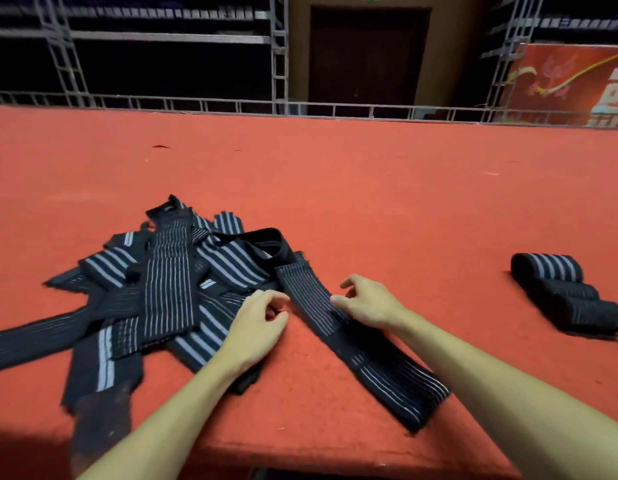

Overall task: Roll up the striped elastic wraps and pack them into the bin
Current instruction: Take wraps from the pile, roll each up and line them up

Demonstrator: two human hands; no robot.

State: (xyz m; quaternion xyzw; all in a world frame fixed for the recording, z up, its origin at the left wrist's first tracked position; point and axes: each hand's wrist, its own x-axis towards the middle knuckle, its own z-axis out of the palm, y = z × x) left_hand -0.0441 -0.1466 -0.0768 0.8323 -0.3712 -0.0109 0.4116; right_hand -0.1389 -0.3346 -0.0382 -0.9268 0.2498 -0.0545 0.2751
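Note:
A heap of black elastic wraps with white stripes (169, 282) lies unrolled on the red carpeted surface (369, 188) at the left. One long wrap (369, 355) stretches from the heap toward the front edge. My left hand (259, 323) hovers beside that wrap's left edge, fingers loosely curled and holding nothing. My right hand (366, 303) rests on the wrap's right edge, its fingertips touching the fabric, thumb raised. Three rolled wraps (570, 299) lie side by side at the right. No bin is in view.
The red surface's front edge (300, 455) runs just below my forearms. Metal truss railing (300, 109) borders the far side, with a dark door (366, 57) and a red banner (570, 84) behind it.

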